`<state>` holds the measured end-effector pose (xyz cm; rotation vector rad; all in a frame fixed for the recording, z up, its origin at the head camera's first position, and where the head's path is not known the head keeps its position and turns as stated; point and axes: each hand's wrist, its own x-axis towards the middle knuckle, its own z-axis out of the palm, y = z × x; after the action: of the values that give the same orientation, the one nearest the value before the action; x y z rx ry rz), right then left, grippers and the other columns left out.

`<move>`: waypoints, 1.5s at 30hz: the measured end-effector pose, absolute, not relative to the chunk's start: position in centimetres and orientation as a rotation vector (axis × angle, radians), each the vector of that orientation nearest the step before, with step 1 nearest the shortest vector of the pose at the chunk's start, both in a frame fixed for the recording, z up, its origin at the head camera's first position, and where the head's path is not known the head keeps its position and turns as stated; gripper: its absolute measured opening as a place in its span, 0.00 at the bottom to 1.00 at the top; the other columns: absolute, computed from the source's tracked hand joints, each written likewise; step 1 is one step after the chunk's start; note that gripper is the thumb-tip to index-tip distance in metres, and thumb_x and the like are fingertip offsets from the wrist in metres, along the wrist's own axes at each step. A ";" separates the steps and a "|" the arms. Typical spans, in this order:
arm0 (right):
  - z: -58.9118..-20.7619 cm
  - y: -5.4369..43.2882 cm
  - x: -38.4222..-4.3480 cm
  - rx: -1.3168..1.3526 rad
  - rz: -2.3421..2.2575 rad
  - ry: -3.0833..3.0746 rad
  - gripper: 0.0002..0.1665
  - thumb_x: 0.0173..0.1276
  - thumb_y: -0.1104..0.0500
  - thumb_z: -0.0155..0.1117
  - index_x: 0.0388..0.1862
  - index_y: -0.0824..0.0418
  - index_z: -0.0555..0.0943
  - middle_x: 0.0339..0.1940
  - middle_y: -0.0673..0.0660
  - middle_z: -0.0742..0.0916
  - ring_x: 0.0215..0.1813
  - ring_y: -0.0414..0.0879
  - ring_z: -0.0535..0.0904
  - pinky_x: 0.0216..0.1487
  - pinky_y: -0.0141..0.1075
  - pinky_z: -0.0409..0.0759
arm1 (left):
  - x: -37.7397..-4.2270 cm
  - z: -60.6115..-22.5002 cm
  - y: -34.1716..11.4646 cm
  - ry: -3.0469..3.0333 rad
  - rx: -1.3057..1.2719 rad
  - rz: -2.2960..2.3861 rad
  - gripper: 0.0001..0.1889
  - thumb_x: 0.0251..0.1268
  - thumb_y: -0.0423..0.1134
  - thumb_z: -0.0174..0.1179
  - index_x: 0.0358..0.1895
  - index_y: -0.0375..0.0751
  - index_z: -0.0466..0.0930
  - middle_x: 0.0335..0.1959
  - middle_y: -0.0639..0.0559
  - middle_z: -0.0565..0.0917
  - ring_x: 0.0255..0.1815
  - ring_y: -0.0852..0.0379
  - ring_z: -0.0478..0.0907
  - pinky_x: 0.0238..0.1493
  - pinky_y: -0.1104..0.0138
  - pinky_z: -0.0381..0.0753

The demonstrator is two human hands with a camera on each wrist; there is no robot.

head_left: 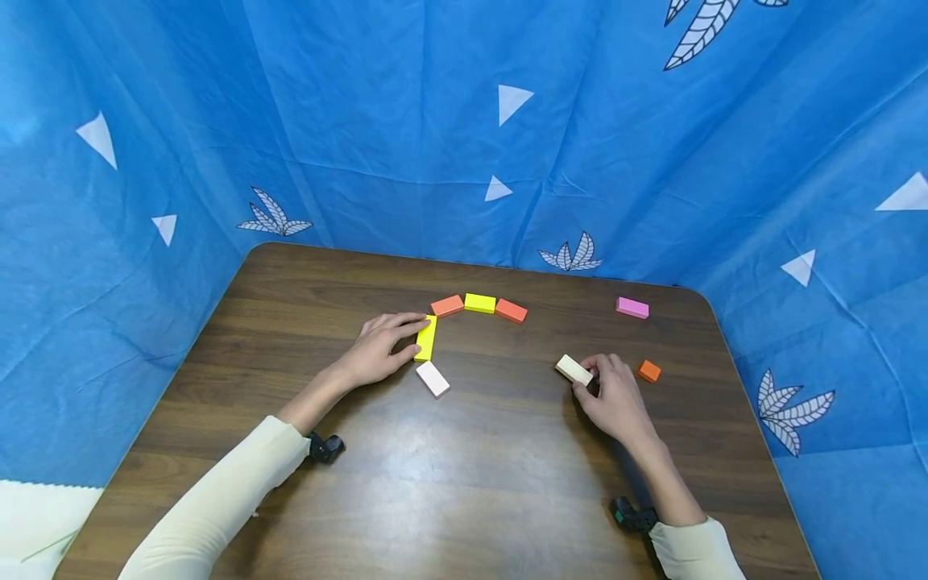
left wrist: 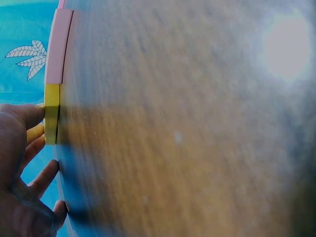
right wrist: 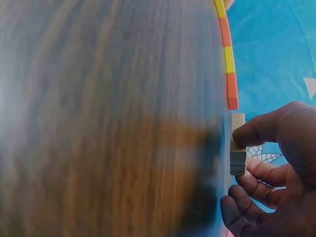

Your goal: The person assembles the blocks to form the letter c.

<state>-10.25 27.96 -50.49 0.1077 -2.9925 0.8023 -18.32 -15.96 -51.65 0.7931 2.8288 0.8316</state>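
My left hand (head_left: pixel 379 351) pinches a yellow block (head_left: pixel 425 338) between thumb and fingers at the left end of a curved row. Just below it lies a pale pinkish-white block (head_left: pixel 432 379), its corner close to the yellow one. Across the table, my right hand (head_left: pixel 615 400) grips a cream block (head_left: pixel 573 370) by its right end. The right wrist view shows the thumb on one face of this cream block (right wrist: pixel 238 126) and fingers behind it. From the left wrist, the yellow block (left wrist: pixel 52 113) appears end to end with the pinkish block (left wrist: pixel 59 47).
An orange-red block (head_left: pixel 447 305), a second yellow block (head_left: pixel 480 303) and a red block (head_left: pixel 511 311) continue the curve. A pink block (head_left: pixel 633 308) lies at the back right, an orange block (head_left: pixel 649 370) beside my right hand. Blue curtain (head_left: pixel 449 161) borders the wooden table (head_left: pixel 464 483).
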 end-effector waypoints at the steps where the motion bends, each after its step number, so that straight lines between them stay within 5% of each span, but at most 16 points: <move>1: -50.5 27.8 -10.2 0.109 0.802 -2.994 0.17 0.70 0.59 0.71 0.55 0.64 0.82 0.45 0.60 0.81 0.47 0.56 0.72 0.48 0.44 0.66 | -18.3 -51.6 -15.9 2.828 0.792 0.835 0.28 0.83 0.46 0.60 0.82 0.52 0.71 0.83 0.49 0.71 0.82 0.38 0.67 0.79 0.31 0.57; 45: -50.9 20.8 -8.6 0.429 0.744 -2.980 0.17 0.65 0.55 0.78 0.50 0.58 0.84 0.41 0.52 0.82 0.47 0.49 0.73 0.51 0.42 0.70 | -18.1 -51.9 -16.1 2.848 0.819 0.856 0.28 0.82 0.45 0.61 0.81 0.51 0.72 0.82 0.48 0.72 0.81 0.37 0.68 0.78 0.29 0.57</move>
<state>-8.65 20.80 -50.90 0.4294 -2.9800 0.7442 -18.13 -16.08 -51.95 0.8191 2.8480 0.8557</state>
